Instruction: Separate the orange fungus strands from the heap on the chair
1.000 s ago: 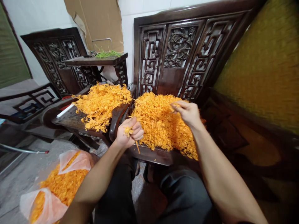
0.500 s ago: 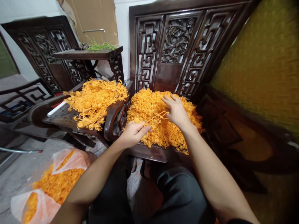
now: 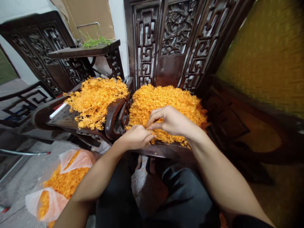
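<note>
A large heap of thin orange strands [image 3: 166,98] covers the seat of the carved dark chair. In front of it, my left hand [image 3: 136,136] is closed on a small orange strand piece, a bit of which shows by the fingertips. My right hand [image 3: 163,122] meets it from above, thumb and index finger pinched at the left fingertips. What the right fingers pinch is too small to make out. A second, looser orange pile [image 3: 95,99] lies on the seat to the left.
An open plastic bag [image 3: 51,201] of orange pieces sits on the floor at lower left. Green stems [image 3: 96,41] lie on a small dark table [image 3: 71,53]. A white stick [image 3: 57,110] rests on the left seat. The chair's armrest [image 3: 111,118] stands between the piles.
My right hand has moved down and left from over the heap to my left hand, and its fingers have closed. The long branching strand between the hands no longer shows. The view has shifted slightly.
</note>
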The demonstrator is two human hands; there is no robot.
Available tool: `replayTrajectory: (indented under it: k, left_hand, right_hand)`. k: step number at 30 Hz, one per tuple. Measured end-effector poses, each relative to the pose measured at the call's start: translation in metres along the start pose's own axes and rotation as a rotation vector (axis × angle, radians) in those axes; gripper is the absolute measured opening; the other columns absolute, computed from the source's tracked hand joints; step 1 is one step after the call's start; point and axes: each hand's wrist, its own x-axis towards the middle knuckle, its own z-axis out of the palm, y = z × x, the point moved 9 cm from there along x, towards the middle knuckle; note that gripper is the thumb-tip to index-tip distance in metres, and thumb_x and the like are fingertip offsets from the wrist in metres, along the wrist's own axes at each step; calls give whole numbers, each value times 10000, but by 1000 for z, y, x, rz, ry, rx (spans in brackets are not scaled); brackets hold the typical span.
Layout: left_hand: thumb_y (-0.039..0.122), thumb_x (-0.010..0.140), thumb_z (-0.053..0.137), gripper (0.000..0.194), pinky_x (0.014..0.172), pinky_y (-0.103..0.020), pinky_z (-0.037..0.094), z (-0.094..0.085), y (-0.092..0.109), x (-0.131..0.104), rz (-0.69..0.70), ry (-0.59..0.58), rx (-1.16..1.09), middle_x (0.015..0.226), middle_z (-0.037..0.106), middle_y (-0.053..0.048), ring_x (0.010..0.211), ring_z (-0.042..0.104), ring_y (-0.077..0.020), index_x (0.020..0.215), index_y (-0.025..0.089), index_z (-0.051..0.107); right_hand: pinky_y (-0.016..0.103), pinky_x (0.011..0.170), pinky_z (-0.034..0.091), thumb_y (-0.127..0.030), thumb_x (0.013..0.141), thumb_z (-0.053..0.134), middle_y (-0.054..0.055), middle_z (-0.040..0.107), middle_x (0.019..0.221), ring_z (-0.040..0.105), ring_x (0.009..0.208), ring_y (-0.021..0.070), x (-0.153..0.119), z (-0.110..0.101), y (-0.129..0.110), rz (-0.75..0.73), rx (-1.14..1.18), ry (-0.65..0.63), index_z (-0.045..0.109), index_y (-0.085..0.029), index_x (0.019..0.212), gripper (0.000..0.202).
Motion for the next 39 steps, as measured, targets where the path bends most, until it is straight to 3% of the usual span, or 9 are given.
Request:
replayTrajectory:
  k: [6,8,12,16,23,30,34,36,39]
  left_hand:
    - [441,999,475,465,640,-270,362,-3,-12,1,-137,21,-191,566,522,9,567,481,-121,641,168,593]
    - [532,979,491,484,571,-248,361,-5,-32,1,-273,166,-440,565,515,20,530,483,-106,715,156,643]
    - [653,878,620,525,461,-196,324,-10,-74,-1,-486,549,-869,595,522,30,461,483,-68,837,133,681]
    - [581,887,658,466,436,-180,302,-10,-89,5,-518,672,-941,683,598,8,437,462,-41,856,117,687]
    - [637,864,667,515,457,-190,314,-13,-93,6,-455,756,-882,590,508,42,464,427,-56,832,123,665]
    - [677,793,725,554,434,-191,234,-10,-78,11,-371,664,-1128,532,428,66,435,358,-43,771,138,598]
    - [635,766,773,532,416,-191,136,-23,-93,2,-412,788,-1243,488,280,119,392,227,-21,735,158,540]
    - [619,786,764,512,426,-189,169,-31,-92,0,-336,802,-1227,495,317,108,402,266,-26,757,150,560]
    - [592,818,751,483,459,-197,255,-31,-72,2,-191,663,-1210,514,396,78,436,360,-44,805,131,609]
  right_hand:
    - [302,575,504,-290,878,722,53,706,877,646,660,147,-76,-140,29,-180,132,1299,710,-216,932,92]
    - [281,516,452,-276,880,704,49,678,859,616,598,132,-90,-149,50,-150,95,1449,695,-205,963,110]
    - [355,685,539,-202,840,701,64,686,887,651,765,188,-44,-108,85,37,-224,1081,749,-183,870,60]
    - [501,919,535,-182,869,645,152,689,1072,653,1008,292,3,-56,102,54,-482,691,776,-144,1031,212]
    - [427,824,531,-392,930,681,87,713,953,614,918,254,2,2,21,-452,-608,336,708,-197,1094,256]
    - [339,673,517,-112,952,568,73,718,874,614,801,195,-38,30,-46,-728,-610,480,664,-187,1014,137]
    - [321,633,510,-166,936,612,20,677,795,611,723,163,-62,30,-85,-829,-455,532,648,-253,967,99]
    - [333,674,522,-153,911,628,13,685,822,628,756,171,-62,15,-76,-799,-510,651,644,-279,974,141]
    - [412,790,539,-174,890,652,50,703,921,649,878,224,-48,-26,-18,-533,-613,874,658,-264,980,127]
